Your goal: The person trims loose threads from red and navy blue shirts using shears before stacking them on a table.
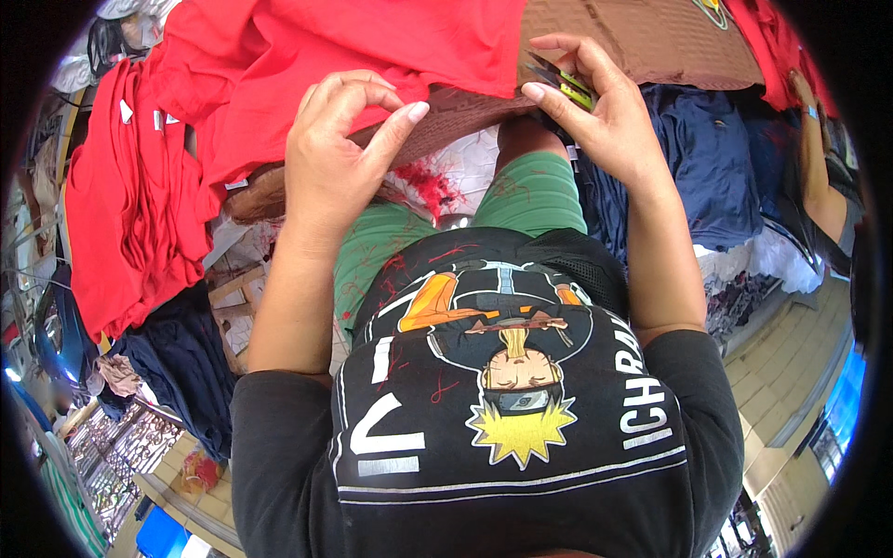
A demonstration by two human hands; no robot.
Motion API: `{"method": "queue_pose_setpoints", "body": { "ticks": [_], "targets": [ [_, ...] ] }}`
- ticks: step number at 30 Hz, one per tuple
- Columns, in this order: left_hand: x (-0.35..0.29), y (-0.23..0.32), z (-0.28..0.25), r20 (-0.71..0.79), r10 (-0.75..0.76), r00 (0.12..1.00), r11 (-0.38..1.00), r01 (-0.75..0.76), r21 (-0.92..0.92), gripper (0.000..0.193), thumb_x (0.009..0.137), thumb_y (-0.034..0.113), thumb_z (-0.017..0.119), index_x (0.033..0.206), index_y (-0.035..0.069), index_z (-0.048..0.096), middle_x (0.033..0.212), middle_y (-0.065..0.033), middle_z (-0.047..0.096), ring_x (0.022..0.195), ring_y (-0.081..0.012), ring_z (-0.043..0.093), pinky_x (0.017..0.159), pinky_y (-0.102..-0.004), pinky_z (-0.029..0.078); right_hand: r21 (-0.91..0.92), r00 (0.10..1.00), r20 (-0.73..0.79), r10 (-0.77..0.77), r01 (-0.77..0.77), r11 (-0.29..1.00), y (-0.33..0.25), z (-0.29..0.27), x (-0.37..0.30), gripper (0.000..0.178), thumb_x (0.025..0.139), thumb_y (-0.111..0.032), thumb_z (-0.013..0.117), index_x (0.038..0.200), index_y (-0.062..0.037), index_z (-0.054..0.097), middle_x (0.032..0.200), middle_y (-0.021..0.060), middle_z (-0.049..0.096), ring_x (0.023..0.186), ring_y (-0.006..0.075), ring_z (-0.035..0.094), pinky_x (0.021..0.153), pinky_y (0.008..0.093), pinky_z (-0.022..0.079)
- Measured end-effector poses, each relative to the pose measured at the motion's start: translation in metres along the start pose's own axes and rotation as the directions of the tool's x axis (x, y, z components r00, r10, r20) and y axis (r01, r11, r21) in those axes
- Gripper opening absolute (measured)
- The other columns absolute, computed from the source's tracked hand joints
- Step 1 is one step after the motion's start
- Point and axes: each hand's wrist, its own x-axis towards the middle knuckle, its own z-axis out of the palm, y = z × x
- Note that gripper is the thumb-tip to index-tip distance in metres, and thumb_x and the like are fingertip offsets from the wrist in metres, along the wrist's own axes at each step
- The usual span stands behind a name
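Observation:
A red garment point(326, 42) lies spread over a brown patterned cloth point(633, 42) in front of me. My left hand point(339, 139) hovers at the near edge of the red fabric. Its fingers are curved, and a gap shows between thumb and forefinger with nothing visible in it. Beside the garment's right corner, my right hand point(600, 107) is closed around small thread snips point(569, 86) with yellow-green and black parts. The blades point up and left, slightly apart.
Red garments point(139, 195) with white labels hang at the left, above a dark blue one point(181, 358). More dark blue garments point(702, 167) lie at the right. Red thread scraps point(430, 186) are scattered near my lap. Another person's arm point(816, 158) reaches in at far right.

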Motion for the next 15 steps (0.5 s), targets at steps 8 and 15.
{"method": "queue_pose_setpoints", "body": {
  "ticks": [8,15],
  "targets": [
    [0.023,0.023,-0.032,-0.750,0.125,0.649,0.893,-0.404,-0.200,0.010,0.085,0.015,0.070,0.082,0.006,0.066,0.096,-0.0102,0.064,0.085,-0.0204,0.060,0.078,-0.0323,0.047,0.017,0.989,-0.140,-0.038,0.041,0.999,-0.001,-0.008,-0.003,0.033,0.090,-0.014,0.064,0.120,-0.0035,0.055,0.103,0.0037,0.058,0.095,0.0090,0.054,0.085,0.0233,0.043],
    [-0.010,-0.016,0.028,-0.054,0.149,0.987,0.922,-0.119,0.369,0.026,0.069,0.032,0.080,0.089,0.019,0.069,0.111,0.0040,0.057,0.106,-0.0222,0.047,0.088,-0.0390,0.034,-0.084,0.985,-0.146,-0.092,0.080,0.993,-0.007,0.009,0.003,0.022,0.087,-0.007,0.066,0.107,-0.0026,0.062,0.085,0.0011,0.059,0.078,0.0081,0.053,0.069,0.0236,0.046]
  ]
}}
